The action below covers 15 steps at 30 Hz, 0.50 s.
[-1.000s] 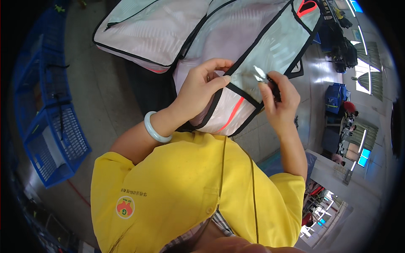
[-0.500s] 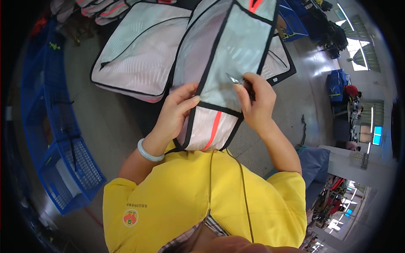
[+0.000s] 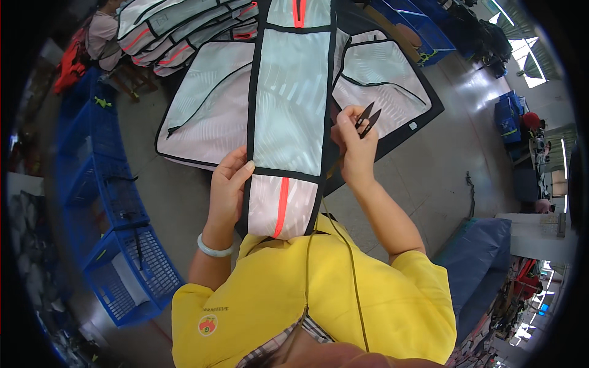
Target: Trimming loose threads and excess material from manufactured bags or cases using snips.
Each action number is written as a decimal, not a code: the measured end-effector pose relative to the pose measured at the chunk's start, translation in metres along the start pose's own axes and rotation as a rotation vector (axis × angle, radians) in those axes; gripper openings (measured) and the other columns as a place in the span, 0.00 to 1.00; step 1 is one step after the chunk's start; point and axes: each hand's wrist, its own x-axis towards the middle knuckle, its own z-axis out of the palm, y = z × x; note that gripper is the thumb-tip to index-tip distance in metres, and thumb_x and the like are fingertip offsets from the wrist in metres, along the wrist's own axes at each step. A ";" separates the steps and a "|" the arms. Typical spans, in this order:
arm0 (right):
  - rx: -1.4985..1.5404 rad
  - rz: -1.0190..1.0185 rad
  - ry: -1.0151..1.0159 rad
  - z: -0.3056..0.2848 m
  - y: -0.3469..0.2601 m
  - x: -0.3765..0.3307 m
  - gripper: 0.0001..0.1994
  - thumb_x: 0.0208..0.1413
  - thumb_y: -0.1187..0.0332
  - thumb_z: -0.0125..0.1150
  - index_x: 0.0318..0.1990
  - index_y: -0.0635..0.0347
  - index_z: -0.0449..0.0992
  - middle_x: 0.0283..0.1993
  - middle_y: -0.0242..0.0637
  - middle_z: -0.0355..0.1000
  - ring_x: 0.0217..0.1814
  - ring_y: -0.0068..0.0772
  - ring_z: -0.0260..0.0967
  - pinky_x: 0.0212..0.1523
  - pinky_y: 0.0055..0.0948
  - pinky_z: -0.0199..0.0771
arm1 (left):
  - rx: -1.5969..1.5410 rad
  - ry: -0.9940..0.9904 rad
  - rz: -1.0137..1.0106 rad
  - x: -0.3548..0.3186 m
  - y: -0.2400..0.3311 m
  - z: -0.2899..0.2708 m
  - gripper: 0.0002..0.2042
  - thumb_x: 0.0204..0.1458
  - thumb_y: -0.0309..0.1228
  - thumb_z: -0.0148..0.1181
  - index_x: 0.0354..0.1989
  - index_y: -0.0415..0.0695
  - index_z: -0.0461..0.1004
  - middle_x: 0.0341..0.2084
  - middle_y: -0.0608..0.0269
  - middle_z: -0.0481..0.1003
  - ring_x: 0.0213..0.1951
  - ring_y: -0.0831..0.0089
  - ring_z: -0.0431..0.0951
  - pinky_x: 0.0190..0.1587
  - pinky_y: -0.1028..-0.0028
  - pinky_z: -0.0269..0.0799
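One long, smooth fabric panel [image 3: 289,101], pale grey-green with black binding, extends over the black counter [image 3: 433,108] and past its near edge to a yellow shirt [image 3: 386,300]. Its pinkish lower end carries a red-orange strip [image 3: 281,207]. The left hand [image 3: 228,187] pinches the left binding; the right hand [image 3: 357,150], just beside the right binding, holds dark, pointed snips [image 3: 367,121], blades spread. Compared with half a second earlier, the snips are off the panel's face.

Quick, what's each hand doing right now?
Left hand: closed, pinching the edge of the black-trimmed fabric panel.
Right hand: closed, holding thread snips, blades apart.
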 end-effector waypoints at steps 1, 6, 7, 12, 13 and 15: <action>-0.018 -0.008 -0.013 0.000 0.010 -0.009 0.05 0.58 0.71 0.58 0.37 0.59 0.69 0.25 0.20 0.61 0.23 0.10 0.56 0.24 0.15 0.54 | 0.033 0.022 0.024 -0.002 -0.002 -0.002 0.17 0.55 0.19 0.53 0.54 0.34 0.68 0.47 0.58 0.74 0.47 0.75 0.74 0.52 0.75 0.69; 0.087 -0.009 -0.208 0.026 0.029 -0.054 0.12 0.56 0.75 0.60 0.47 0.61 0.67 0.29 0.22 0.62 0.28 0.10 0.56 0.29 0.14 0.55 | 0.214 0.131 0.149 -0.008 0.013 -0.025 0.17 0.55 0.20 0.55 0.54 0.34 0.69 0.46 0.59 0.75 0.47 0.74 0.74 0.52 0.76 0.68; 0.118 0.018 -0.248 0.032 0.036 -0.063 0.17 0.55 0.75 0.60 0.52 0.62 0.67 0.29 0.23 0.62 0.28 0.10 0.55 0.28 0.14 0.54 | 0.251 0.127 0.160 -0.008 0.020 -0.035 0.17 0.54 0.20 0.56 0.54 0.35 0.69 0.46 0.60 0.74 0.48 0.75 0.73 0.53 0.76 0.67; -0.024 0.079 -0.566 0.037 0.051 -0.084 0.21 0.53 0.80 0.60 0.56 0.59 0.73 0.32 0.23 0.68 0.26 0.09 0.55 0.28 0.13 0.56 | 0.391 0.191 0.206 -0.013 0.032 -0.089 0.18 0.53 0.20 0.58 0.54 0.35 0.69 0.46 0.62 0.74 0.49 0.75 0.72 0.54 0.76 0.66; -0.035 0.096 -0.609 0.040 0.054 -0.084 0.19 0.54 0.80 0.59 0.54 0.59 0.74 0.33 0.24 0.69 0.28 0.10 0.58 0.29 0.13 0.58 | 0.412 0.222 0.171 -0.014 0.036 -0.100 0.18 0.54 0.20 0.58 0.55 0.35 0.69 0.47 0.62 0.74 0.49 0.75 0.73 0.54 0.76 0.66; -0.033 0.130 -0.678 0.044 0.061 -0.084 0.17 0.54 0.79 0.59 0.53 0.59 0.75 0.34 0.25 0.71 0.29 0.11 0.60 0.30 0.13 0.61 | 0.471 0.291 0.150 -0.017 0.044 -0.113 0.19 0.54 0.21 0.58 0.55 0.35 0.68 0.47 0.62 0.74 0.49 0.75 0.73 0.54 0.77 0.67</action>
